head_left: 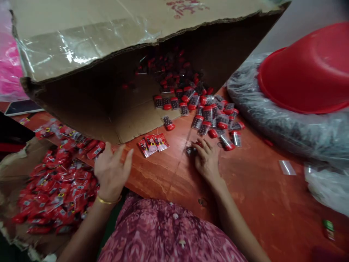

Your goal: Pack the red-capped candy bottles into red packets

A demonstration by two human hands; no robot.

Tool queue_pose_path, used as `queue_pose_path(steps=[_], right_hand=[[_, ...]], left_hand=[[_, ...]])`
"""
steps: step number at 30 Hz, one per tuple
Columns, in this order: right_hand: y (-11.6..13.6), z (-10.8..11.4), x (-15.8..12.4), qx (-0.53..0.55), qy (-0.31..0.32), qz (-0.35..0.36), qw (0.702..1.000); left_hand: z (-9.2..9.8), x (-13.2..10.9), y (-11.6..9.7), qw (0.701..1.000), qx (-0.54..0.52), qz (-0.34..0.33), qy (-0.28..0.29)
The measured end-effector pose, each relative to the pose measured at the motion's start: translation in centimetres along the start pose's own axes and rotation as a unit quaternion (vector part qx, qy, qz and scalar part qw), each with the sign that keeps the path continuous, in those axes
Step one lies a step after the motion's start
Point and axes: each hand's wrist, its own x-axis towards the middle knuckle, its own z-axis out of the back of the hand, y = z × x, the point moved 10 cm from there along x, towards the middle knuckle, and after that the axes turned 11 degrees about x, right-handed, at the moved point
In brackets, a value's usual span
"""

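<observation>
My left hand [111, 171] hovers open at the table's near edge, fingers spread, beside a box of red packets [51, 185]. My right hand [207, 157] rests on the red-brown table [253, 196], fingers curled over a small dark item [191, 150] that I cannot make out. Three red packets [153, 143] lie between the hands. Several small clear vials with red caps [209, 114] spill from a tipped cardboard box [109, 65] just beyond my right hand.
A red plastic basin [308, 72] sits upside down on a clear plastic bag [286, 123] at the right. A small clear sleeve [287, 167] lies on the table. A tablet [21, 107] lies at the far left.
</observation>
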Motion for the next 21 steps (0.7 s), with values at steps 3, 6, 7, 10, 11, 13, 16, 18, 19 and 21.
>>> queue_pose_path(steps=[3,6,7,10,11,13,16,18,19,21], right_hand=[[0.8,0.3,-0.5,0.021,-0.033,-0.012,0.999],[1.7,-0.1,-0.5,0.009,-0.043,-0.017,0.999],[2.0,-0.2,-0.5,0.003,-0.043,-0.017,0.999],[2.4,-0.5,-0.5,-0.013,-0.034,-0.016,0.999],[2.4,-0.7,-0.5,-0.018,-0.029,-0.017,0.999],[2.4,-0.8,-0.5,-0.023,-0.02,-0.019,0.999],[2.6,-0.9,-0.8,-0.022,-0.012,-0.019,1.0],[2.7,-0.6,-1.2,-0.015,-0.02,-0.014,1.0],[2.7,-0.3,-1.5,-0.01,-0.028,-0.012,0.999],[2.7,0.4,-1.9,-0.003,-0.048,-0.01,0.999]], left_hand=[[0.8,0.8,-1.0,1.0,0.003,-0.003,-0.011],[1.9,1.0,1.3,0.998,0.002,0.046,-0.041],[2.3,0.7,2.2,0.997,-0.004,0.063,-0.052],[3.1,-0.1,2.2,0.994,-0.05,0.057,-0.081],[3.0,-0.2,1.0,0.993,-0.075,0.029,-0.082],[1.8,0.0,-2.9,0.99,-0.116,-0.05,-0.059],[-2.3,0.9,-8.8,0.983,-0.116,-0.143,0.024],[-5.4,1.5,-11.2,0.977,-0.093,-0.173,0.081],[-6.6,1.7,-11.8,0.974,-0.086,-0.18,0.103],[-8.2,1.6,-12.2,0.971,-0.081,-0.187,0.125]])
